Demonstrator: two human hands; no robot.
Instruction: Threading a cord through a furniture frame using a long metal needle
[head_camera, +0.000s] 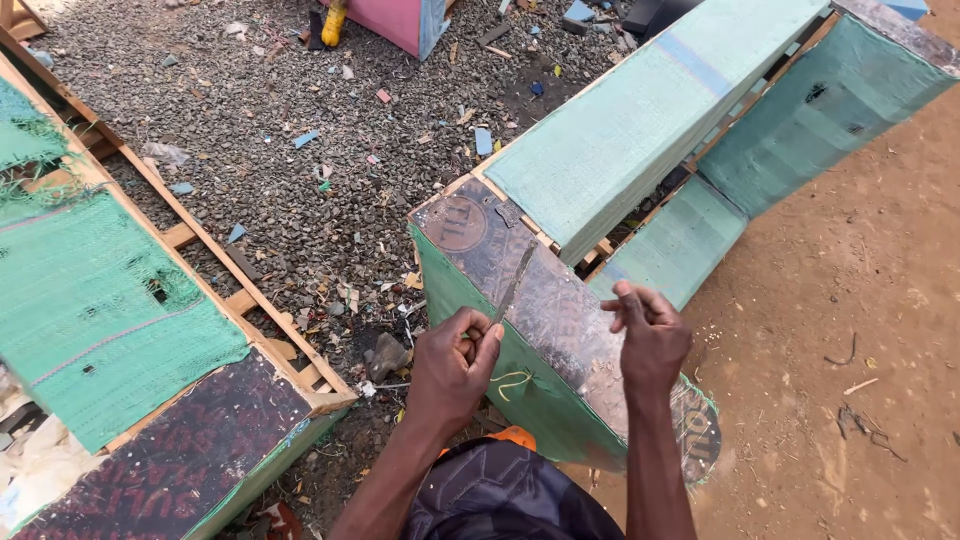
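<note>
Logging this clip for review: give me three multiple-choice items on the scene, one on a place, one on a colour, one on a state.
1. Where does the left hand hold the thin blade?
A. Over the dark board capping the frame
B. On the gravel
C. On the pink box

2. What colour is the woven covering on the frame?
A. Red
B. Green
C. White

3. How is the right hand?
A. Gripping a hammer
B. Flat on the ground
C. Raised, fingertips pinched together

Answers: 1 A, the blade lies across the board's top; 2 B, the mesh panels look green; 3 C, it hovers above the board with no tool visible.
</note>
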